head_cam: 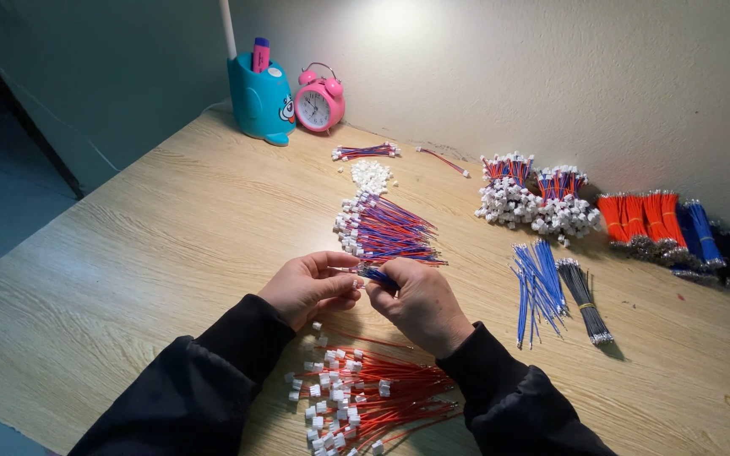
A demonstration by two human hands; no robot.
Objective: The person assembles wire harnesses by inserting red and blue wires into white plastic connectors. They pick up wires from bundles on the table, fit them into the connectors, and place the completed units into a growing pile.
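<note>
Thin blue wire [378, 275] — white-tipped — between left hand [310, 285], right hand [420, 302]

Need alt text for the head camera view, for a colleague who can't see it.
Over a wooden table, the left hand and right hand together pinch a blue wire. Red wires with white connectors lie nearest the person, a red-and-blue wire pile lies beyond the hands, and wire bundles lie right.

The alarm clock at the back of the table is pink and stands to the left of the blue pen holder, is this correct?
Not quite. In the head view the pink alarm clock stands to the right of the blue pen holder, not to its left. The rest is right: it is pink and sits at the back of the table, near the wall.
</note>
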